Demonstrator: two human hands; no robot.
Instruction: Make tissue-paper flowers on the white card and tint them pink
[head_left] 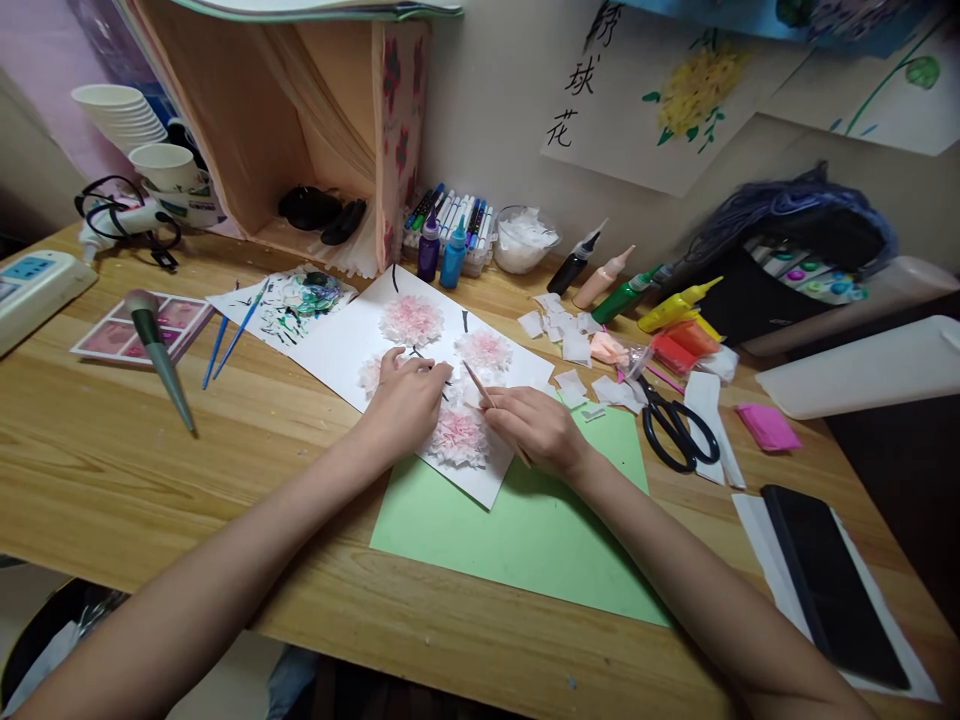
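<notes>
A white sheet of paper (pixel 491 492) bears several fluffy pink-and-white tissue-paper flowers (pixel 411 320) and short black painted strokes. My left hand (pixel 405 395) rests on the sheet among the flowers, fingers bent and apart, partly covering one flower at the left. In my right hand (pixel 536 425) is a thin wooden stick (pixel 477 383), its upper end pointing up and left beside the right-hand flower. The lower flower (pixel 459 438) lies between both hands. Under the sheet lies a green sheet of paper (pixel 517 555).
Right of the sheet lie torn tissue pieces (pixel 576 345), black-handled scissors (pixel 675 430) and a black phone (pixel 832 580). Paint bottles (pixel 626 293) stand behind. On the left are blue paintbrushes (pixel 240 330), a large makeup brush (pixel 159 355) and a paint-smeared paper (pixel 300 305).
</notes>
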